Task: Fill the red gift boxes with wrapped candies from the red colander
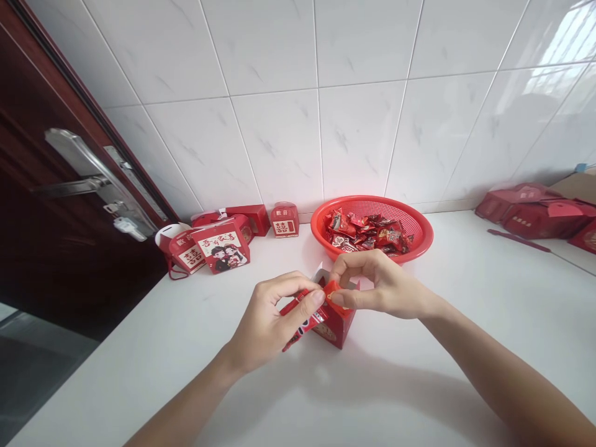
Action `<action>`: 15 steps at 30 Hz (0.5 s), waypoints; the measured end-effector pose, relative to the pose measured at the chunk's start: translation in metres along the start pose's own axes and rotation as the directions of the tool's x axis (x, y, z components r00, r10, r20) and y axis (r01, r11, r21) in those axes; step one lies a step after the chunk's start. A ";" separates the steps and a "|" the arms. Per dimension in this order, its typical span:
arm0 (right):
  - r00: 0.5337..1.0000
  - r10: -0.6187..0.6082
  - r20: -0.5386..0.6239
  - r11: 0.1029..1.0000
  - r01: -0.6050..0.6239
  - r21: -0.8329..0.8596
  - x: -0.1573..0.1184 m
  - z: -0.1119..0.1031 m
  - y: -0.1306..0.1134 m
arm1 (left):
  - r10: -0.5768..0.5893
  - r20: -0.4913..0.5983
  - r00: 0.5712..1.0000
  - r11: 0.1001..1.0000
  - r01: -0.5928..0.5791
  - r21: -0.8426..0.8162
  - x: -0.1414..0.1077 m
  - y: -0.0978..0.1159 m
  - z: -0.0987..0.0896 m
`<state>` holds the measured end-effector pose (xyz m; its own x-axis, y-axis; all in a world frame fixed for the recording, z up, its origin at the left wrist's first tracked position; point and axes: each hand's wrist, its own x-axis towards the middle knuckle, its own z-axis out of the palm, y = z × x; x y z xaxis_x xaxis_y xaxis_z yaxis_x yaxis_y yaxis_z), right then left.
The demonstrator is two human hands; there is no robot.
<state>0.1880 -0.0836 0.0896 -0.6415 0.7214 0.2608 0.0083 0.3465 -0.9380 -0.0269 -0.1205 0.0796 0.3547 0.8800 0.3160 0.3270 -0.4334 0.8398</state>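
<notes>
Between my hands an open red gift box [332, 329] stands on the white table, its top flaps raised. My left hand [274, 316] pinches a red candy packet [305, 326] in front of the box's left side. In the fingers of my right hand [372, 285] is a bright orange-red wrapped candy [336, 299], held over the box opening. The fingertips of both hands nearly meet there. What lies inside the box is mostly hidden by the hands. Just behind the box sits a red plastic basket [421, 239] of wrapped candies [365, 233].
Several red gift boxes [226, 251] are grouped at the back left, with a small one [284, 220] by the tiled wall. Flattened red boxes [535, 211] and a thin dark red stick [519, 240] lie at the back right. A dark door with a metal handle [93, 180] borders the left.
</notes>
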 end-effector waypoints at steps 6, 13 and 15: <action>0.999 0.028 0.022 0.995 -0.030 0.094 0.002 0.003 0.004 | 0.013 -0.077 0.997 0.998 -0.008 0.061 0.000 0.003 0.001; 0.969 0.194 0.150 0.934 -0.229 0.274 0.002 0.002 0.004 | -0.058 -0.016 0.998 0.996 0.058 0.062 0.000 0.006 0.000; 0.959 0.211 0.187 0.922 -0.259 0.288 0.001 0.000 0.003 | -0.097 0.005 0.995 0.995 0.097 0.036 -0.001 0.007 -0.001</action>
<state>0.1870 -0.0815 0.0868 -0.7576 0.6527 0.0099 -0.0473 -0.0396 -0.9981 -0.0257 -0.1242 0.0851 0.3255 0.9170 0.2305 0.3913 -0.3525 0.8501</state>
